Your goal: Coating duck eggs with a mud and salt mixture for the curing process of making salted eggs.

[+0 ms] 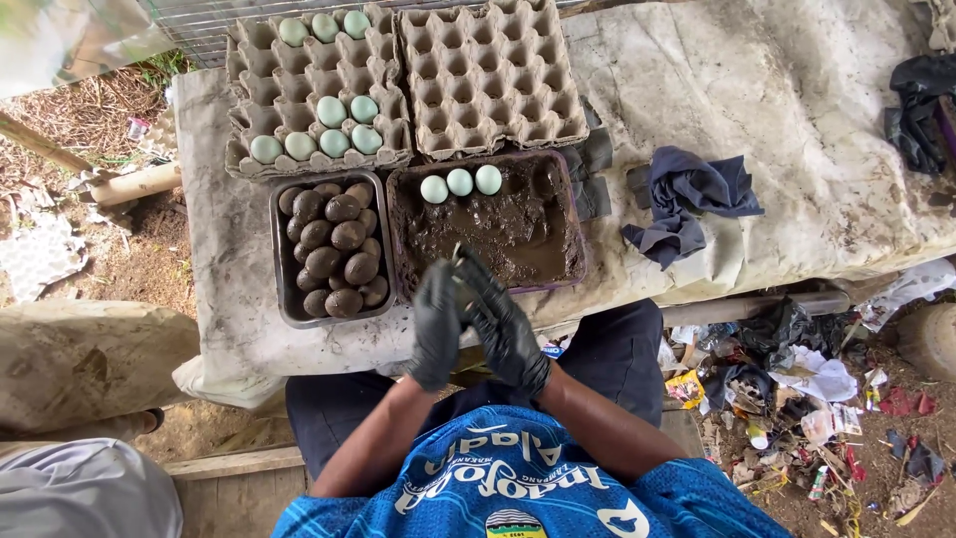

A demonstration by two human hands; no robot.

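Hands: the left hand (435,324) and right hand (501,324), both in black gloves, are pressed together over the near edge of the mud tray (573,224); the fingers are closed against each other, and whether anything is pinched between them cannot be told.
Mud tray: brown paste is held here, directly ahead, within easy reach.
Clean eggs: three pale eggs (460,182) are lined at the tray's far rim, kept beside the paste.
Coated eggs: dark, mud-covered eggs (334,244) are piled apart in the left tray.
Cartons: more pale eggs (334,139) are stored in the left carton; the right carton (493,75) is bare.
Cloth: a dark rag (687,199) is left to the right.
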